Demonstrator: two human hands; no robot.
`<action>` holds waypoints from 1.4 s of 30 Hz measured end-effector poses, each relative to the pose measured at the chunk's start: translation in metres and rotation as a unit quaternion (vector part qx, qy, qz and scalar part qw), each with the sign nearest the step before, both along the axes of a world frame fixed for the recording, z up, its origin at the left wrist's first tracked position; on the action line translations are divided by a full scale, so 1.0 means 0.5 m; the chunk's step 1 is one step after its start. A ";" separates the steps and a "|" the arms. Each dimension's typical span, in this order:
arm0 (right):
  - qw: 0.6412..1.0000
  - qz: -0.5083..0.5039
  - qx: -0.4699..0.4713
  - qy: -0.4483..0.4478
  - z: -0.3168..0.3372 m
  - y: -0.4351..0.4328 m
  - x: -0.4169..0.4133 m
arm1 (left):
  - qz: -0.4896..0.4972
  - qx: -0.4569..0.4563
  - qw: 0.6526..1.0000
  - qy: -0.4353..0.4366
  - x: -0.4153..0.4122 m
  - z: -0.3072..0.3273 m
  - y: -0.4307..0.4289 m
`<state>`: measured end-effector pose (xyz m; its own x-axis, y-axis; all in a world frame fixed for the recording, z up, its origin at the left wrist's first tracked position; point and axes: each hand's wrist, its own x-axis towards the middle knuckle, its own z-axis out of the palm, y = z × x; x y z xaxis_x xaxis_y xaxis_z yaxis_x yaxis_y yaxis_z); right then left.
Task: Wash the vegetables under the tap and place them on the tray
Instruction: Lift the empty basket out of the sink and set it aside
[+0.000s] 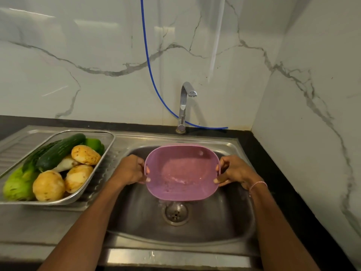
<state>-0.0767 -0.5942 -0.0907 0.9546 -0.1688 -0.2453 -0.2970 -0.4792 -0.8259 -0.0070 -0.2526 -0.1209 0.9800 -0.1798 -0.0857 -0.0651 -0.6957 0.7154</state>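
We hold the wet, probably light pink basin (pixel 183 173) tilted over the sink (pixel 224 223), left hand (pixel 131 170) and right hand (pixel 234 172) each curled round a side rim, while the firm potatoes (pixel 48 185) and soft lettuce (pixel 17 182) lie in the steel tray (pixel 109 141) on the drainboard (pixel 13 151).

We're not seeing any readable text, labels, brands or numbers on anything in the head view.

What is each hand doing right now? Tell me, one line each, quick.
Left hand: closed, gripping the left rim of the pink basin.
Right hand: closed, gripping the basin's right rim.
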 end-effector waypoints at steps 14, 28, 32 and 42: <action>0.985 -0.009 0.048 -0.165 -0.018 -0.030 0.008 | -0.028 -0.033 0.970 -0.240 0.005 0.016 0.006; 0.980 -0.042 0.071 -0.179 -0.002 -0.011 0.011 | -0.021 -0.029 0.954 -0.297 0.008 0.022 0.005; 0.981 -0.043 0.053 -0.180 -0.001 -0.015 0.015 | -0.014 -0.026 0.958 -0.286 0.003 0.017 -0.001; 0.984 -0.009 0.002 -0.179 0.005 -0.013 0.028 | 0.009 -0.037 0.968 -0.249 0.010 0.020 0.006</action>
